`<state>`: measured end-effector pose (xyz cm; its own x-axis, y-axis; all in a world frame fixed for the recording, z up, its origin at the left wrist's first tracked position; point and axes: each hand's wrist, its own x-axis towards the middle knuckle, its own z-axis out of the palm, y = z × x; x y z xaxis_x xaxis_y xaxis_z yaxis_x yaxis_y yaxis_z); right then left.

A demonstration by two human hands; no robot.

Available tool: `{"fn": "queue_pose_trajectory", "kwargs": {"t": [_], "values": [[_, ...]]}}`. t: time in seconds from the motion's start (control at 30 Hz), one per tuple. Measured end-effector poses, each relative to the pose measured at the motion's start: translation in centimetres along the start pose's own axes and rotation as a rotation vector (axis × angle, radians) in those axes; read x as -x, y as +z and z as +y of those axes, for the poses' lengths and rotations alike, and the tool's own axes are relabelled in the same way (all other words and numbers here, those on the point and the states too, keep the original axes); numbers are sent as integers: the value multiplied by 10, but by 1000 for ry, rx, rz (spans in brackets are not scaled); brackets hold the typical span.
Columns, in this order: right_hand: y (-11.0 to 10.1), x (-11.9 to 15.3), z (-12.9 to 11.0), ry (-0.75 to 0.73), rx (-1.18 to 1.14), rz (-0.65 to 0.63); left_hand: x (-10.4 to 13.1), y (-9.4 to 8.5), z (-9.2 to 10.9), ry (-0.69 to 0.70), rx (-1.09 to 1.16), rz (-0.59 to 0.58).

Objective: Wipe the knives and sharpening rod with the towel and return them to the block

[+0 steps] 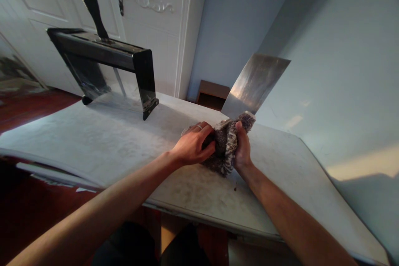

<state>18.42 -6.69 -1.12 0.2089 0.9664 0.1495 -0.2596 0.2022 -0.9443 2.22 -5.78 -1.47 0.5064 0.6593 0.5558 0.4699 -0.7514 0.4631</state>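
Note:
A brown-grey shaggy rag is bunched between my two hands over the white tabletop. My left hand, with a ring on one finger, is closed on the rag's left part. My right hand grips its right side, thumb on top. From the far end of the rag a wide metal scraper blade sticks up, tilted to the right. The cloth and my fingers hide whatever handle the scraper has.
On the white table stands a black frame with an upright handle and clear sides. White cabinet doors rise behind it. A pale wall borders the table on the right. A brown box-shaped piece sits beyond the far edge.

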Motion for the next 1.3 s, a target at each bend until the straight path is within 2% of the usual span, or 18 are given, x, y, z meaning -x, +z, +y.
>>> {"fn": "queue_pose_trajectory", "kwargs": {"t": [0.13, 0.27, 0.37, 0.57, 0.73, 0.83, 0.97, 1.17, 1.3], "values": [[-2, 5, -1, -105, -2, 4, 0, 0, -2, 3, 6, 10], [-7, 11, 1, -106, 3, -94, 1, -1, -4, 22, 24, 31], [-8, 12, 3, -120, 30, -95, 1, -2, -4, 40, 41, 89], [0, 7, 1, -96, 29, 24, 4, -4, 0, 110, 58, 219], [3, 1, -1, -29, -31, 168, 5, -2, 4, 167, 7, 150], [4, -1, 0, -2, -52, 191, 4, 0, 3, 126, -24, 109], [5, -1, 3, 15, -59, 139, 3, 2, -1, 53, -16, 110], [6, 2, 5, -41, -51, 20, 2, 4, -3, 118, -89, 116], [4, 4, 6, -100, -17, -55, 2, 5, -1, 10, -61, 88]]}}
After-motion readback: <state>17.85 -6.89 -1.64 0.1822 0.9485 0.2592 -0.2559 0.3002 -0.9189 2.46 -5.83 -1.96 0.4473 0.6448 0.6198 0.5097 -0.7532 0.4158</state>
